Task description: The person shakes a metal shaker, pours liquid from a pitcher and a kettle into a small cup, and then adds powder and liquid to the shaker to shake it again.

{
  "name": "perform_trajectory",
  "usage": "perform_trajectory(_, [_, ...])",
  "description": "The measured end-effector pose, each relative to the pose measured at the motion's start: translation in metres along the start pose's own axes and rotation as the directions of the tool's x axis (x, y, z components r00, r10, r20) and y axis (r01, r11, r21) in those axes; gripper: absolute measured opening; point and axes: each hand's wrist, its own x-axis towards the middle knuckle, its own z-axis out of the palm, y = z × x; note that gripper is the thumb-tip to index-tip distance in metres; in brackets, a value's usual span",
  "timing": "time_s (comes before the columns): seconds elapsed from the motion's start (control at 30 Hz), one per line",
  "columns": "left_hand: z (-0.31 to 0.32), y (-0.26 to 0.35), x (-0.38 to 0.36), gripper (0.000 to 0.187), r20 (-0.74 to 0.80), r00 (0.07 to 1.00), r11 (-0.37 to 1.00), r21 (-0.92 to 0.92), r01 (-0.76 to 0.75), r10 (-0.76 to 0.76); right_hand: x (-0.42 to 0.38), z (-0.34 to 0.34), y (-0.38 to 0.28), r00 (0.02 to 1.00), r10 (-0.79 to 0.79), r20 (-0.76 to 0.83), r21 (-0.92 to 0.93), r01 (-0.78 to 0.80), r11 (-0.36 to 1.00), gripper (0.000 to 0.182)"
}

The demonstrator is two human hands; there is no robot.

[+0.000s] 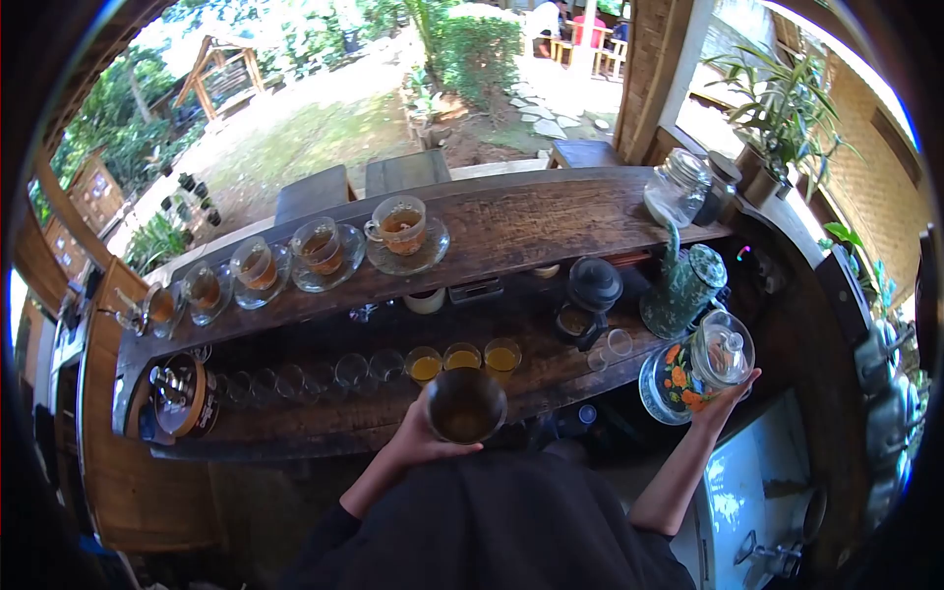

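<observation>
My left hand is wrapped round a dark, round cup, its wide mouth facing up toward me. Just beyond it, several glasses of orange drink stand on the lower counter. At the right, the fingers of my right hand curl against a lidded glass jar painted with orange flowers. The clear lid with its knob sits on the jar's top. Behind the jar is a speckled green kettle, and to its left stands a black-lidded press pot.
Cups of tea on glass saucers line the raised wooden bar. Empty glasses continue leftward along the lower counter to a round tray. A glass jar stands by potted plants. A sink lies below right.
</observation>
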Motion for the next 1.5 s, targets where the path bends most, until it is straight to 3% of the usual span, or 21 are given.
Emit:
perform_trajectory(0.1, [0.013, -0.001, 0.023, 0.093, 0.173, 0.983, 0.994, 0.083, -0.077, 0.062, -0.007, 0.002, -0.021, 0.929, 0.016, 0.37, 0.064, -0.043, 0.997, 0.071])
perform_trajectory(0.17, [0.024, -0.006, 0.033, 0.096, 0.261, 0.963, 0.995, 0.048, -0.086, 0.07, -0.016, 0.016, -0.027, 0.976, -0.022, 0.218, -0.076, 0.04, 0.996, 0.07])
perform_trajectory(0.23, [0.035, -0.001, 0.04, 0.096, 0.302, 0.95, 0.995, 0.03, -0.093, 0.08, -0.027, 0.032, -0.044, 0.923, -0.014, 0.384, -0.172, 0.086, 0.981, 0.071])
perform_trajectory(0.33, [0.039, 0.002, 0.044, 0.095, 0.346, 0.934, 0.993, 0.043, -0.11, 0.089, -0.048, 0.068, -0.075, 0.896, 0.0, 0.444, -0.326, 0.162, 0.931, 0.078])
perform_trajectory(0.4, [0.038, 0.002, 0.044, 0.095, 0.364, 0.927, 0.991, 0.059, -0.122, 0.092, -0.053, 0.078, -0.085, 0.812, 0.034, 0.583, -0.446, 0.284, 0.849, 0.082])
perform_trajectory(0.43, [0.037, 0.003, 0.043, 0.096, 0.386, 0.919, 0.99, 0.074, -0.121, 0.084, -0.059, 0.086, -0.092, 0.814, 0.039, 0.58, -0.451, 0.281, 0.847, 0.082])
perform_trajectory(0.5, [0.035, 0.004, 0.042, 0.096, 0.407, 0.91, 0.989, 0.089, -0.119, 0.073, -0.071, 0.104, -0.105, 0.72, 0.115, 0.685, -0.548, 0.405, 0.732, 0.084])
perform_trajectory(0.57, [0.032, 0.003, 0.039, 0.094, 0.421, 0.9, 0.984, 0.077, -0.162, 0.116, -0.078, 0.115, -0.111, 0.707, 0.127, 0.695, -0.563, 0.426, 0.709, 0.085])
perform_trajectory(0.63, [0.029, 0.005, 0.036, 0.094, 0.427, 0.896, 0.985, 0.06, -0.163, 0.122, -0.081, 0.121, -0.115, 0.614, 0.166, 0.772, -0.571, 0.555, 0.605, 0.085])
perform_trajectory(0.9, [0.022, 0.0, 0.026, 0.096, 0.414, 0.901, 0.985, 0.048, -0.163, 0.129, -0.093, 0.154, -0.13, 0.498, 0.196, 0.845, -0.508, 0.632, 0.585, 0.085])
perform_trajectory(1.1, [0.02, 0.001, 0.018, 0.097, 0.382, 0.908, 0.978, 0.048, -0.205, 0.172, -0.094, 0.17, -0.138, 0.406, 0.197, 0.892, -0.448, 0.744, 0.495, 0.083])
perform_trajectory(1.5, [0.027, 0.0, 0.008, 0.097, 0.322, 0.933, 0.985, 0.008, -0.174, 0.162, -0.094, 0.182, -0.145, 0.35, 0.225, 0.909, -0.413, 0.824, 0.388, 0.079])
